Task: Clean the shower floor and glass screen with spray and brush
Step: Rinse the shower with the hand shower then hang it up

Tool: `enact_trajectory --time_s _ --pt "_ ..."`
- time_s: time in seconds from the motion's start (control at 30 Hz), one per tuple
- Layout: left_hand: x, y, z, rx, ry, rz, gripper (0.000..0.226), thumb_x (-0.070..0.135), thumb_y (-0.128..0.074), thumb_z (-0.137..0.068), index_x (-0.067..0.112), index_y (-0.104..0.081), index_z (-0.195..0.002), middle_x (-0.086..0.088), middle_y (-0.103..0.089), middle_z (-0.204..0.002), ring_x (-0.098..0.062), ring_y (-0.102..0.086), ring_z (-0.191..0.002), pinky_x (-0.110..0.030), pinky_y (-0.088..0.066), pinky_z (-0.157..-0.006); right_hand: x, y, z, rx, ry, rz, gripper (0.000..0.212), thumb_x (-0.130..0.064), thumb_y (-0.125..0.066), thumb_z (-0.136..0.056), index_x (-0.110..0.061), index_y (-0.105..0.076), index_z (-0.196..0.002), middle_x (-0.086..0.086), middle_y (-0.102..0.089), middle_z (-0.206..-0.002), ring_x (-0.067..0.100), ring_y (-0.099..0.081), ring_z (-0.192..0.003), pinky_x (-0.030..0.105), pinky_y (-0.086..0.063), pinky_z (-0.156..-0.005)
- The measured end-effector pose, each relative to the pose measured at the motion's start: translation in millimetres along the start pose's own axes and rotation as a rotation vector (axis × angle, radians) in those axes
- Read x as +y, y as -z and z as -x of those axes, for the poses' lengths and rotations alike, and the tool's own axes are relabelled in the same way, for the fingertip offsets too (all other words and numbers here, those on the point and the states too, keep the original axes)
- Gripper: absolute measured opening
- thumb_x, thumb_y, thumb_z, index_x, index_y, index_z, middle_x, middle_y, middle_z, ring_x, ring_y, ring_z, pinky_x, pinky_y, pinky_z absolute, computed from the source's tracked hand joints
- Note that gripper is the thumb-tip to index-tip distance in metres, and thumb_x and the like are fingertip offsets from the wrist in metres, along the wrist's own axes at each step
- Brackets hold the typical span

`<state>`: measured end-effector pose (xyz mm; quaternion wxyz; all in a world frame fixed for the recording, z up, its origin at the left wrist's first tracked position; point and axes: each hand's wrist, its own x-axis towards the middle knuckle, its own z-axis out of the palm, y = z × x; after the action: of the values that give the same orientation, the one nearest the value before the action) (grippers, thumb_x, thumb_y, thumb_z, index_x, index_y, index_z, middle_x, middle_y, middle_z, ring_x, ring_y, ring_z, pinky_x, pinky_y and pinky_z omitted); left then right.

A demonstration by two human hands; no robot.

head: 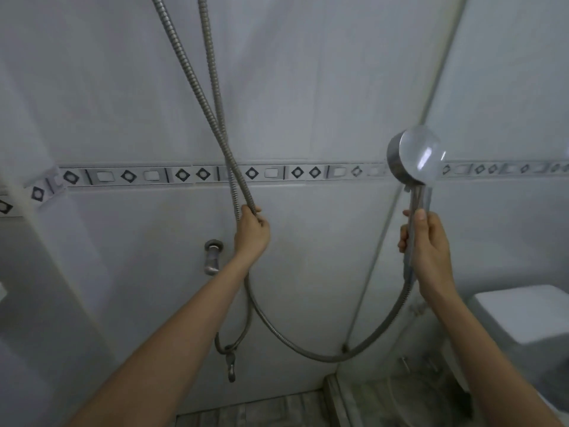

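The right hand (429, 241) is closed around the handle of the one shower head (414, 157), held upright with its long axis close to vertical and the round head at the top; the shiny disc of the head is turned toward the camera and slightly right, blurred by glare, in front of the glass screen (508, 103). The left hand (251, 231) is clenched on the metal hose (215, 118), where two strands cross and run up side by side out of the top edge. Below that fist the hose drops, loops near the foot of the tiled wall (308, 87), and swings up in one long curve into the bottom of the handle. One wall fitting (213, 257) sits just left of the left forearm. A single patterned border strip (154, 175) crosses the wall. The shower floor (246, 414) shows only as a sliver at the bottom edge. Behind the glass a white toilet (529, 315) is cut off and hazy. No spray bottle or brush can be made out.
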<state>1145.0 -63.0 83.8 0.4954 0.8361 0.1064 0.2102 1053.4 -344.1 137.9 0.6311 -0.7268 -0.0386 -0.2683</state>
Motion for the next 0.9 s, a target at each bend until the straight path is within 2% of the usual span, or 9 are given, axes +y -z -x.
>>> enact_trajectory --time_s 0.1,0.23,0.3,0.37,0.47,0.53,0.63,0.77,0.9 --pt "17 -32 22 -0.194 0.001 0.011 0.025 0.017 -0.05 -0.1 0.006 -0.052 -0.123 -0.016 -0.064 -0.121 -0.032 -0.06 -0.111 -0.034 -0.045 -0.09 -17 25 -2 0.072 0.05 0.017 0.025 -0.043 -0.037 -0.101 -0.026 -0.055 -0.098 0.003 -0.05 -0.074 0.015 -0.048 -0.066 0.032 -0.043 -0.064" --pt "23 -75 67 -0.513 -0.009 0.012 0.025 0.02 -0.058 -0.098 0.005 -0.061 -0.117 -0.017 -0.067 -0.12 -0.032 -0.062 -0.115 -0.036 -0.048 -0.094 -42 50 3 0.178 0.107 0.02 0.027 -0.044 -0.04 -0.101 -0.02 -0.053 -0.098 0.0 -0.049 -0.07 0.012 -0.047 -0.063 0.03 -0.042 -0.062" --pt "26 -86 95 -0.67 0.038 0.058 0.014 0.017 -0.06 -0.097 0.011 -0.064 -0.109 -0.014 -0.067 -0.116 -0.029 -0.065 -0.109 -0.036 -0.052 -0.085 -56 58 5 0.219 0.136 0.027 0.03 -0.043 -0.041 -0.101 -0.015 -0.05 -0.097 0.003 -0.049 -0.071 0.013 -0.047 -0.063 0.029 -0.043 -0.062" --pt "37 -86 117 -0.753 0.08 0.117 0.007 0.013 -0.056 -0.098 0.018 -0.06 -0.099 -0.012 -0.065 -0.107 -0.024 -0.066 -0.092 -0.031 -0.053 -0.069 -75 68 11 0.254 0.165 0.06 0.029 -0.042 -0.043 -0.1 -0.014 -0.047 -0.092 0.005 -0.048 -0.073 0.013 -0.047 -0.065 0.027 -0.044 -0.063" --pt "61 -74 134 -0.759 0.054 0.198 0.01 0.008 -0.053 -0.099 0.015 -0.059 -0.096 -0.015 -0.061 -0.099 -0.021 -0.061 -0.074 -0.024 -0.052 -0.063 -108 83 22 0.299 0.223 0.123 0.027 -0.041 -0.045 -0.1 -0.021 -0.045 -0.083 0.007 -0.047 -0.073 0.011 -0.046 -0.065 0.023 -0.044 -0.062" --pt "81 -63 142 -0.741 0.021 0.265 0.013 0.006 -0.053 -0.1 0.015 -0.059 -0.093 -0.017 -0.061 -0.098 -0.019 -0.061 -0.069 -0.022 -0.054 -0.062 -127 92 27 0.319 0.256 0.141 0.028 -0.042 -0.046 -0.099 -0.017 -0.048 -0.087 0.007 -0.046 -0.072 0.01 -0.046 -0.063 0.023 -0.043 -0.06" --pt "113 -44 155 -0.736 -0.003 0.423 0.015 0.006 -0.053 -0.1 0.016 -0.06 -0.092 -0.016 -0.063 -0.098 -0.02 -0.066 -0.072 -0.023 -0.056 -0.065 -156 108 34 0.379 0.283 0.21 0.032 -0.046 -0.042 -0.1 -0.017 -0.048 -0.088 0.0 -0.048 -0.07 0.011 -0.047 -0.063 0.029 -0.043 -0.062" --pt "157 -15 162 -0.726 -0.037 0.594 0.017 0.007 -0.054 -0.101 0.019 -0.062 -0.091 -0.011 -0.066 -0.095 -0.025 -0.069 -0.079 -0.025 -0.059 -0.07 -199 126 30 0.432 0.315 0.242 0.026 -0.039 -0.033 -0.103 -0.023 -0.041 -0.084 -0.003 -0.047 -0.075 0.009 -0.045 -0.065 0.024 -0.042 -0.059" --pt "194 12 161 -0.692 -0.095 0.641 0.015 0.008 -0.055 -0.1 0.02 -0.064 -0.094 -0.012 -0.066 -0.1 -0.024 -0.069 -0.08 -0.022 -0.058 -0.064 -248 133 5 0.449 0.403 0.28 0.023 -0.034 -0.031 -0.104 -0.019 -0.041 -0.091 -0.004 -0.046 -0.075 0.01 -0.045 -0.065 0.025 -0.041 -0.06"
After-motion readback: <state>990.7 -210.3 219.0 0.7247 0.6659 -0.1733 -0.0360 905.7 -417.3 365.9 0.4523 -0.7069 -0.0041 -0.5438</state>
